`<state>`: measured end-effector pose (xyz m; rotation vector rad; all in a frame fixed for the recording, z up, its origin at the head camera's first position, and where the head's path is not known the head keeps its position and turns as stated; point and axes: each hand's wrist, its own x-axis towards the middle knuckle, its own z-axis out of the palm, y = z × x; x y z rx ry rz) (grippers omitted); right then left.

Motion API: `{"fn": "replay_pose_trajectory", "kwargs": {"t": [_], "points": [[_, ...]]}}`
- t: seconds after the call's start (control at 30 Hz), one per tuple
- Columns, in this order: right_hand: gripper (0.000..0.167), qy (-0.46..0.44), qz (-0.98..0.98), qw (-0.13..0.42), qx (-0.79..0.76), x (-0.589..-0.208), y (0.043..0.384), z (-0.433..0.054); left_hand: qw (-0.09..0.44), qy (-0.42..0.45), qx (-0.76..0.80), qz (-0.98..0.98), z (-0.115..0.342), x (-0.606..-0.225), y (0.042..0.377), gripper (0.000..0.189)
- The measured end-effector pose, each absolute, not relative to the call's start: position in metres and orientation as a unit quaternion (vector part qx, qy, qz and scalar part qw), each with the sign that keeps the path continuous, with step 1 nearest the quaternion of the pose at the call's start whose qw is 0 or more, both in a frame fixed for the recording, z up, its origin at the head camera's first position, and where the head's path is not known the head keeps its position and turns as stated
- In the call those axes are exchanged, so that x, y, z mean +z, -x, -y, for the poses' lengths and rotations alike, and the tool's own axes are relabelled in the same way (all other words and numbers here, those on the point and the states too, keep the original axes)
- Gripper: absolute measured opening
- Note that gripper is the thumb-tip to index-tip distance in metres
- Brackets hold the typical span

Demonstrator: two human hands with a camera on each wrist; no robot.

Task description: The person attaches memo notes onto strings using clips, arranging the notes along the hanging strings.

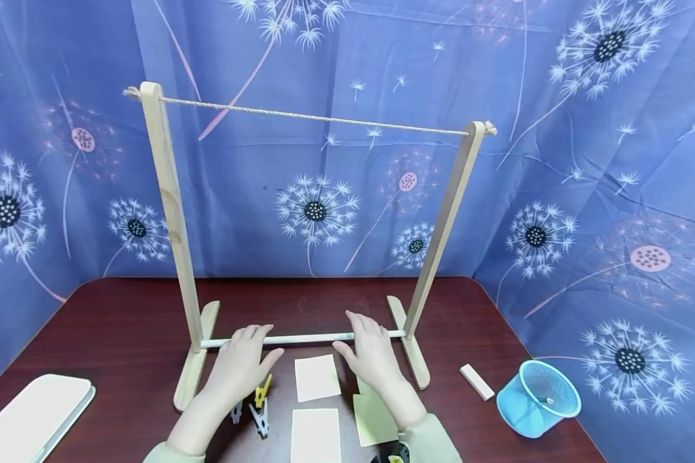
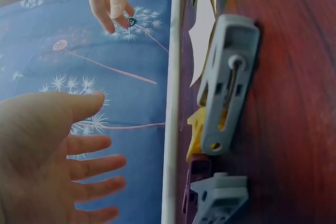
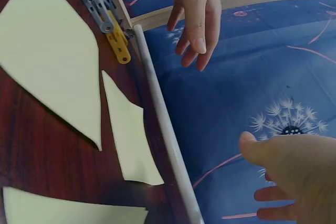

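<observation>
My left hand [image 1: 240, 363] is held over the table near the white lower rod [image 1: 309, 339] of a wooden stand, fingers extended and thumb spread inward. My right hand [image 1: 373, 354] mirrors it farther along the rod, also with loosely straight fingers. Both palms are bare of any object in the wrist views. The stand has two upright posts [image 1: 176, 225] with a thin rope [image 1: 313, 118] strung between their tops. Below my left hand lie a yellow clip [image 1: 262, 390] and a grey clip [image 2: 231, 85], with others beside them. Pale paper pieces [image 1: 317, 378] lie between my forearms.
At the far left sits a white flat case [image 1: 31, 415]. On the right are a small white block [image 1: 477, 382] and a blue mesh cup [image 1: 538, 399]. Yellowish sheets [image 1: 375, 421] lie by my right forearm. Blue dandelion-print cloth [image 1: 347, 212] hangs behind the table.
</observation>
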<state>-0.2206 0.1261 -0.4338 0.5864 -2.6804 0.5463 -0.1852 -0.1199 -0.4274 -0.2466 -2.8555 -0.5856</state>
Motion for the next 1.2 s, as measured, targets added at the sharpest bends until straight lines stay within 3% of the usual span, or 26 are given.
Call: {"fn": "replay_pose_trajectory", "kwargs": {"t": [0.17, 0.33, 0.47, 0.73, 0.97, 1.2], "points": [[0.044, -0.213, 0.932, 0.212, 0.202, -0.439, 0.224, -0.124, 0.132, 0.069, -0.209, 0.967, 0.121, -0.428, 0.188, 0.03], [0.03, -0.213, 0.929, 0.194, 0.232, -0.442, 0.224, -0.123, 0.118, 0.052, -0.228, 0.965, 0.128, -0.428, 0.188, 0.019], [0.028, -0.214, 0.933, 0.162, 0.238, -0.444, 0.225, -0.122, 0.097, 0.06, -0.227, 0.967, 0.138, -0.429, 0.19, 0.02], [0.034, -0.211, 0.943, 0.104, 0.237, -0.444, 0.228, -0.129, 0.002, 0.098, -0.253, 0.962, 0.163, -0.429, 0.193, 0.025], [0.032, -0.215, 0.942, 0.079, 0.245, -0.444, 0.232, -0.138, -0.033, 0.201, -0.284, 0.937, 0.188, -0.434, 0.197, 0.03], [0.031, -0.244, 0.941, 0.062, 0.227, -0.456, 0.232, -0.13, -0.067, 0.208, -0.274, 0.937, 0.196, -0.436, 0.2, 0.032]]}}
